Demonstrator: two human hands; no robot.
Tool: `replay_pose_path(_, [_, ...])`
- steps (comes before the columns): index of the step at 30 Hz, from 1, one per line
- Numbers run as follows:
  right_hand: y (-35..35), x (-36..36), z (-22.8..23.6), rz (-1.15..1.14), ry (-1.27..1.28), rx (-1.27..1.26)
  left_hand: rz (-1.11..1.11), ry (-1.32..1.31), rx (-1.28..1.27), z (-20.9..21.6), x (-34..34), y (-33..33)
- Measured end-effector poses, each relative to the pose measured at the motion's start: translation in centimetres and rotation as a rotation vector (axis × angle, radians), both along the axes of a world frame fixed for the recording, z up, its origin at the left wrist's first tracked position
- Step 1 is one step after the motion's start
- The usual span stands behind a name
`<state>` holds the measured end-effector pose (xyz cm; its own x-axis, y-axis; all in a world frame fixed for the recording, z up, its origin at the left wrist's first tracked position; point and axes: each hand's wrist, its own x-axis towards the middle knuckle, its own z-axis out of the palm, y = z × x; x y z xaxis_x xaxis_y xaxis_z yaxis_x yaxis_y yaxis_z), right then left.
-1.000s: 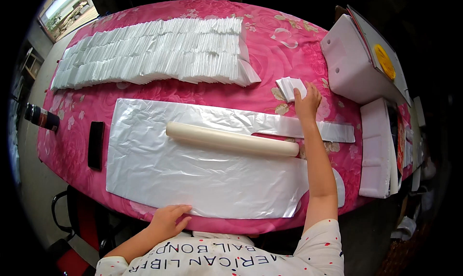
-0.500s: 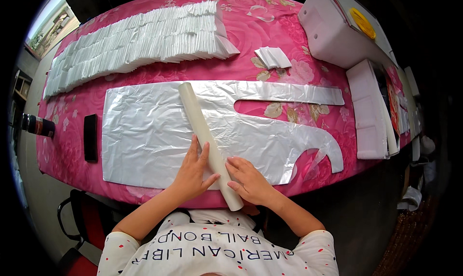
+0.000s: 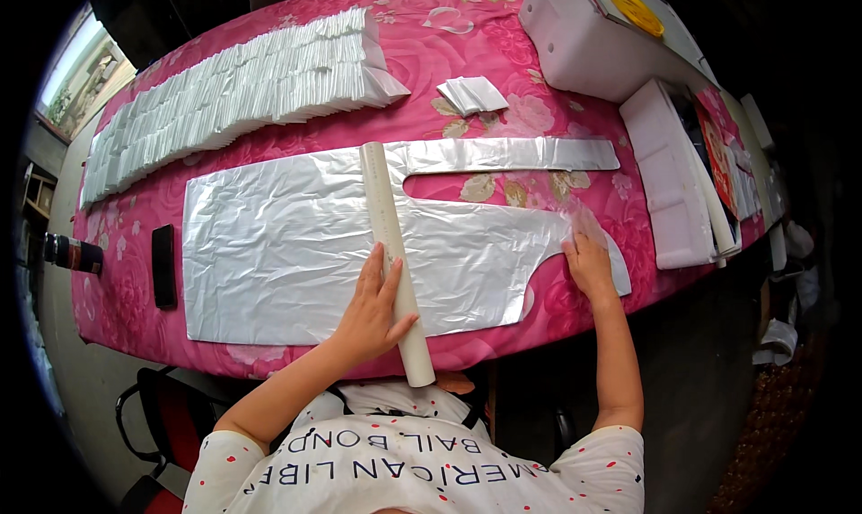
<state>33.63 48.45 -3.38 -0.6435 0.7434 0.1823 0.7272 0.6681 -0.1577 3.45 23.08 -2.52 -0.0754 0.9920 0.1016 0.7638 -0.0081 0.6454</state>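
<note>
Far left on the pink flowered tablecloth (image 3: 296, 159): a small dark flat block (image 3: 164, 265) beside the sheet's left edge; behind it, a long row of folded white pieces (image 3: 233, 87).

Centre: the cut plastic sheet (image 3: 278, 245), apron-shaped, lies flat, its neck strap running right along the far side. A cream tube (image 3: 392, 245) lies crosswise on it, its near end overhanging the table edge.

Left hand (image 3: 370, 312) rests on the tube's near part, fingers spread flat against it, steadying rather than closed round it.

Right hand (image 3: 590, 264) presses open-palmed on the sheet's right lobe, grasping nothing.

Judgement: sheet is being laid out and pinned, tube serving as fold guide. The next move likely calls for lifting the right-hand portion over the tube, with the tube kept square.

Right: white foam boxes (image 3: 669, 186).
</note>
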Motion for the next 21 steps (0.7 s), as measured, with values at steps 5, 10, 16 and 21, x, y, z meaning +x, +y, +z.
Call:
replay_pose_path(5, [4.4, 4.3, 2.0, -0.501, -0.257, 0.037, 0.016, 0.034, -0.023, 0.2, 0.5, 0.3])
replay_pose_path(10, [-1.9, -2.8, 1.6, -0.171, 0.063, -0.078, 0.024, 0.061, -0.009, 0.2, 0.6, 0.4])
replay_pose_path(16, [1.5, -4.2, -2.2, -0.192, 0.181, 0.085, 0.009, 0.086, -0.017, 0.2, 0.6, 0.5])
replay_pose_path(21, [6.0, -2.1, -2.3, -0.201, 0.121, 0.163, 0.010, 0.111, -0.013, 0.4, 1.5, 1.3])
